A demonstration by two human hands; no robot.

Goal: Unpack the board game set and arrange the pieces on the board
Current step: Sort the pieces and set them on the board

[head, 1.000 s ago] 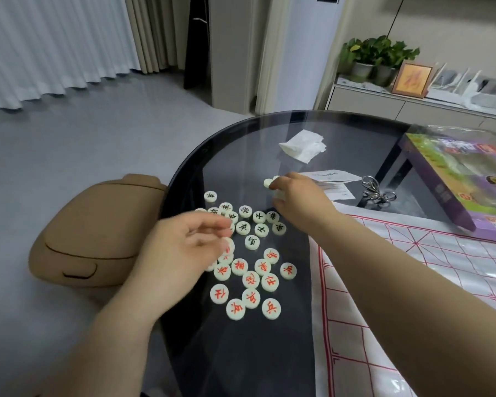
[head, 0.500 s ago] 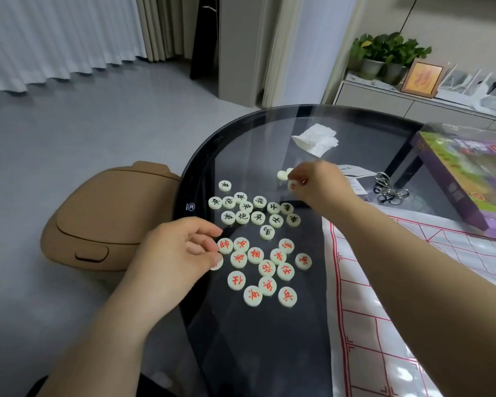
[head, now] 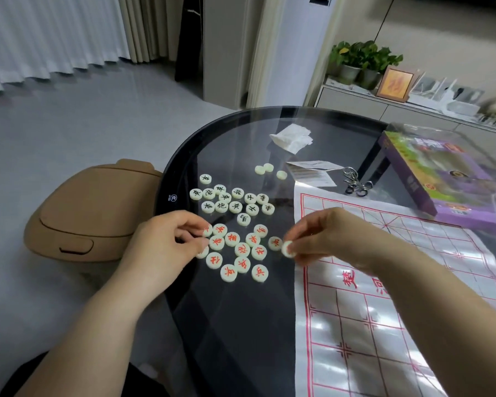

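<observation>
Cream round game pieces lie on the dark glass table (head: 241, 325). Several red-lettered pieces (head: 242, 249) form a cluster between my hands, several black-lettered pieces (head: 229, 200) sit just beyond, and three blank-side pieces (head: 268, 169) lie farther back. My right hand (head: 327, 236) pinches one piece (head: 287, 249) on edge at the cluster's right side, near the board's left edge. My left hand (head: 166, 242) has curled fingers touching the cluster's left pieces. The white paper board (head: 384, 310) with red grid lines lies at the right, with no pieces on it.
A purple game box (head: 430, 167) under a clear plastic lid stands at the back right. Metal keys (head: 355, 183), folded leaflets (head: 312, 171) and a crumpled tissue (head: 292, 138) lie beyond the board. A tan bin (head: 92, 213) sits on the floor left of the table.
My right hand came back from the far blank pieces to the red cluster's right side, now pinching one piece. My left hand stayed at the cluster's left edge.
</observation>
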